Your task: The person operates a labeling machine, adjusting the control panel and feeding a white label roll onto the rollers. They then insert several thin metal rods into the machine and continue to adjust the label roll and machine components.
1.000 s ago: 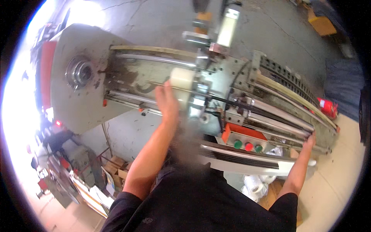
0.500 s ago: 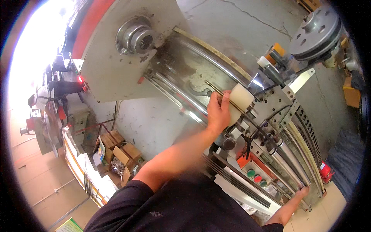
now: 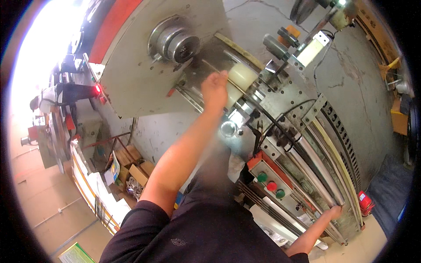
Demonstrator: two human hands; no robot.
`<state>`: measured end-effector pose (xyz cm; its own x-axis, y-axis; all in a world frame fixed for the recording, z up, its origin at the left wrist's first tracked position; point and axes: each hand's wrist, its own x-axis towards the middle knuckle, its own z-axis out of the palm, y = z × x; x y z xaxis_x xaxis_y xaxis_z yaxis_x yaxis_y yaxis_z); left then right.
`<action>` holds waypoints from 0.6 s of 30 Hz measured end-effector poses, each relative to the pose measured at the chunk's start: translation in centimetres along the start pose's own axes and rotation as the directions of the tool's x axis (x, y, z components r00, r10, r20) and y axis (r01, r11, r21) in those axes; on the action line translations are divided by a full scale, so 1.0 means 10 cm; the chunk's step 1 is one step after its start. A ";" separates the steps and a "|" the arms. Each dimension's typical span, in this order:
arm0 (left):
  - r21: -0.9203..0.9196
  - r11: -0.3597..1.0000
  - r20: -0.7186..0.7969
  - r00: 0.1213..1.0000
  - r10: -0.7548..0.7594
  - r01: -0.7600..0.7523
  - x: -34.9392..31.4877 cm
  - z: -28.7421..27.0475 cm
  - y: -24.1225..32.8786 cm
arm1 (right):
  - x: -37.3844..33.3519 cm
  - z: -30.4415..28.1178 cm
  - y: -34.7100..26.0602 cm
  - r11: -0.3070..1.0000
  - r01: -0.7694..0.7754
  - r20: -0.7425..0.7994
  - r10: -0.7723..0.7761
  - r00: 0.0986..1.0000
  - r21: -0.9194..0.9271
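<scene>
My left hand (image 3: pixel 214 90) is closed at a thin metal rod (image 3: pixel 211 65), its fingers curled beside a white cylinder (image 3: pixel 242 76) on the machine's carriage (image 3: pixel 280 90). A second pale cylinder (image 3: pixel 233 95) shows just below the first. Beyond my left hand, a round steel chuck (image 3: pixel 184 47) sticks out from a large grey plate (image 3: pixel 136 65). Far to the lower right, my right hand (image 3: pixel 336 213) is at the end of two long shiny metal bars (image 3: pixel 322 175). Its fingers are mostly hidden, so its grip does not show.
A control box (image 3: pixel 272 184) with green and red buttons sits between my arms. Cardboard boxes (image 3: pixel 139 175) stand on the left. On the right are a red fire extinguisher (image 3: pixel 365 203), a slotted curved rail (image 3: pixel 344 144) and a dark blue cloth (image 3: pixel 388 188).
The carriage with the white cylinder and control box has shifted up-left, closer to the chuck. My left hand has moved along with it; my right hand stays at the bars' end.
</scene>
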<state>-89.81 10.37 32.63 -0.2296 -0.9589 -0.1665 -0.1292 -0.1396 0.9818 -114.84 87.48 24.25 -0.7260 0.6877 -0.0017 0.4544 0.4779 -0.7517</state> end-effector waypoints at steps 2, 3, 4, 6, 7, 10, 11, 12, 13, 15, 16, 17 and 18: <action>-0.030 0.999 -0.038 0.999 -0.036 0.034 -0.06 0.03 0.17 | -0.31 0.04 -0.28 0.991 -0.078 -0.043 0.074 0.996 -0.109; -0.042 0.999 -0.034 0.999 -0.028 0.026 -0.05 0.03 0.15 | -0.39 0.05 -0.39 0.986 -0.098 -0.043 0.093 0.995 -0.133; -0.053 0.998 -0.029 0.999 -0.019 0.017 -0.04 0.03 0.12 | -0.23 0.01 -0.13 0.996 0.020 0.011 -0.019 1.000 -0.091; -0.062 0.998 -0.019 1.000 -0.005 0.004 -0.03 0.04 0.06 | -0.37 -0.02 -0.15 1.000 -0.004 0.044 0.006 0.999 -0.030; -0.060 0.998 -0.017 1.000 -0.002 0.001 -0.04 0.04 0.03 | -0.43 -0.02 -0.17 1.000 -0.016 0.063 0.016 0.998 0.002; -0.065 0.998 -0.010 1.000 -0.001 0.000 -0.01 0.07 -0.03 | -0.36 -0.01 -0.18 0.990 -0.085 -0.019 0.083 0.996 -0.111; -0.067 0.998 -0.014 1.000 -0.006 0.005 -0.01 0.08 -0.02 | -0.35 -0.02 -0.16 0.995 -0.080 -0.011 0.079 0.997 -0.052; -0.068 0.998 -0.017 1.000 -0.010 0.009 -0.01 0.08 0.00 | -0.34 -0.02 -0.14 0.997 -0.075 -0.002 0.075 0.997 0.007; -0.055 0.998 -0.025 1.000 -0.018 0.016 -0.01 0.08 0.01 | -0.34 -0.03 -0.11 0.995 -0.071 0.006 0.071 0.997 0.066; -0.028 0.999 -0.041 0.999 -0.029 0.028 0.00 0.09 0.05 | -0.41 -0.01 -0.15 0.999 -0.024 0.002 0.024 1.000 -0.041; -0.013 0.999 -0.029 0.999 -0.034 0.034 0.01 0.08 0.07 | -0.45 0.00 -0.17 0.996 -0.001 0.003 0.001 1.000 -0.094; 0.002 0.999 -0.011 0.999 -0.047 0.047 0.00 0.08 0.12 | -0.33 -0.02 -0.14 0.993 -0.083 -0.010 0.083 0.997 -0.086; 0.015 0.998 0.013 0.998 -0.068 0.068 0.00 0.07 0.13 | -0.02 -0.07 0.00 0.983 -0.163 -0.030 0.161 0.986 -0.079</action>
<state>-90.66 10.34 33.80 -0.2325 -0.9441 -0.2338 -0.1585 -0.2004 0.9668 -114.29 87.76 24.71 -0.6275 0.7718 -0.1028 0.6059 0.4012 -0.6870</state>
